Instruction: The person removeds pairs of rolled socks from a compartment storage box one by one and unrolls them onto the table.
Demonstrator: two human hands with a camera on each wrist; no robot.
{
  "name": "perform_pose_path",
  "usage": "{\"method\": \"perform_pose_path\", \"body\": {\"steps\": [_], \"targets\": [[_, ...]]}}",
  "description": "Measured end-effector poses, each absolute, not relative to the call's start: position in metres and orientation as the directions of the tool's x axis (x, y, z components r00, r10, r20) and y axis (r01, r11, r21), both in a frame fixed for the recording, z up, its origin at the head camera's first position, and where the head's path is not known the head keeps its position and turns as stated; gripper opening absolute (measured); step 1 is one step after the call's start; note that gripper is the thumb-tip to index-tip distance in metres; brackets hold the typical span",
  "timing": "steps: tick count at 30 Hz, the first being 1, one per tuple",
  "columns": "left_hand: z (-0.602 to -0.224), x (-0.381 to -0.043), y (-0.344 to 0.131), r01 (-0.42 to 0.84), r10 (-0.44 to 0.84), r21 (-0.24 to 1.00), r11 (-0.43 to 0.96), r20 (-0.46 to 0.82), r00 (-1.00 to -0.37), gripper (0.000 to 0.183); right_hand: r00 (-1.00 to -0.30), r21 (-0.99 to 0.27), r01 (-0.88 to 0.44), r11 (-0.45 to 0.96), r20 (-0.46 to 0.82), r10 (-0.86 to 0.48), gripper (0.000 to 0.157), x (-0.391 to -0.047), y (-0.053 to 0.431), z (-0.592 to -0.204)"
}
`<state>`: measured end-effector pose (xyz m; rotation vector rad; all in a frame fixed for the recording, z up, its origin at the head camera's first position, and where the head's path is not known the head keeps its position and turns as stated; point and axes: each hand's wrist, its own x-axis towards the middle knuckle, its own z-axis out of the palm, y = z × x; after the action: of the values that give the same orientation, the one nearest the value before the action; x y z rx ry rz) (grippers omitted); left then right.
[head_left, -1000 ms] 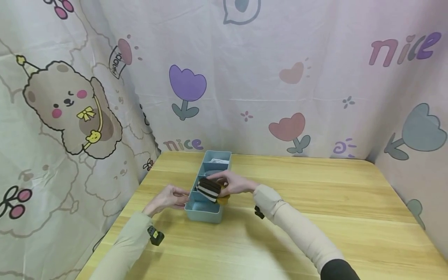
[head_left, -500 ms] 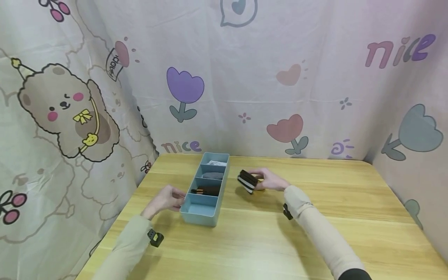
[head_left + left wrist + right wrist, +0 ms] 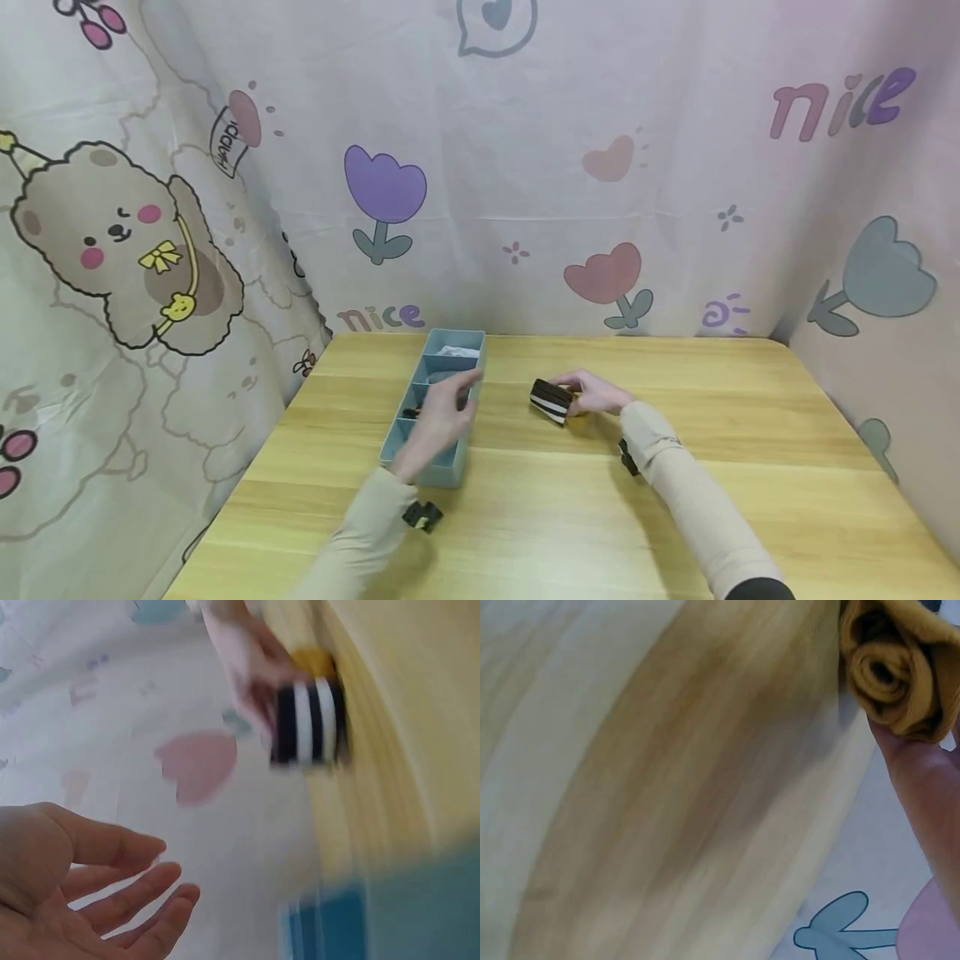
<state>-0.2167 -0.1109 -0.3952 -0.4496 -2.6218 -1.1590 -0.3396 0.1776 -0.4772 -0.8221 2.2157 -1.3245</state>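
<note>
My right hand (image 3: 596,393) grips a rolled-up sock (image 3: 551,402) above the table, right of the box. Dark brown with white stripes shows on one side of the sock; in the right wrist view its spiral end (image 3: 900,667) is mustard yellow. My left hand (image 3: 438,421) hovers over the blue-grey divided box (image 3: 442,477), fingers loosely bent and holding nothing. It hides part of the box's nearer compartments. A white folded item (image 3: 459,352) lies in the far compartment. A grey item (image 3: 438,377) behind my fingers and a dark item (image 3: 411,412) are partly covered.
The box stands left of centre on the wooden table (image 3: 540,517). A printed curtain (image 3: 495,167) hangs directly behind the table's far edge and along both sides.
My right hand has carried the sock from over the box to the right. My left hand has let go of the box's left side and moved right, over it.
</note>
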Motion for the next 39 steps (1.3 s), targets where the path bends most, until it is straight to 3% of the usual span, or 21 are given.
{"method": "perform_pose_path", "body": {"steps": [5,13,24,35,39], "targets": [[-0.422,-0.228,-0.071,0.334,0.193,0.821,0.463,0.274,-0.942,0.064,-0.723,-0.895,-0.269,0.355,-0.056,-0.689,0.074,-0.338,0.18,-0.476],[-0.466,-0.25,-0.035,0.114,0.056,0.966,0.232,0.104,-0.993,0.073,-0.675,-0.92,-0.21,0.331,-0.108,-0.73,0.071,-0.332,0.183,-0.477],[-0.491,-0.262,-0.018,0.062,-0.006,0.974,0.217,0.065,-0.998,0.059,-0.691,-0.895,-0.269,0.357,-0.079,-0.718,0.068,-0.332,0.181,-0.479],[-0.496,-0.264,-0.017,0.052,-0.021,0.972,0.227,0.058,-0.998,0.049,-0.68,-0.913,-0.2,0.355,-0.132,-0.722,0.068,-0.331,0.182,-0.478],[-0.497,-0.265,-0.017,0.049,-0.033,0.974,0.219,0.057,-0.998,0.036,-0.67,-0.912,-0.192,0.363,-0.148,-0.727,0.072,-0.33,0.182,-0.476]]}}
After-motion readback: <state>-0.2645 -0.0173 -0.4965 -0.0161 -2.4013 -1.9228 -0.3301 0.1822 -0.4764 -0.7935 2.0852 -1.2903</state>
